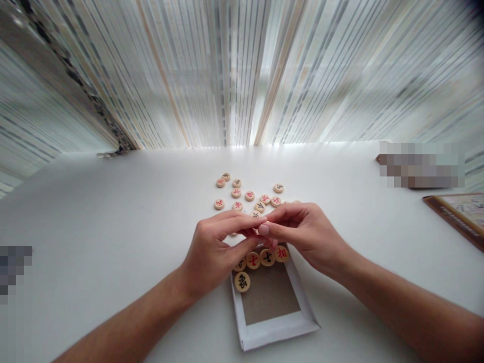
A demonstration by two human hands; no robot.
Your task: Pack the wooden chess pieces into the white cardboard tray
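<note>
My left hand (212,247) and my right hand (312,234) meet with fingertips pinched together above the far end of a shallow white cardboard box (280,330). Whatever lies between the fingers is hidden. Inside the box, a row of round wooden Chinese chess pieces runs along the far side, among them a red-marked piece (253,260), a black-marked piece (267,257) and another red one (282,253). Below the row's left end sits a single black-marked piece (242,282). Several loose chess pieces (249,195) are scattered on the table beyond my hands, some partly covered by them.
The white table (132,212) reaches back to a striped string curtain (204,75). On the right lie a flat brown-edged item (457,217) and, behind it, a pixelated brownish thing (419,166). A dark pixelated patch (13,269) is at the left edge.
</note>
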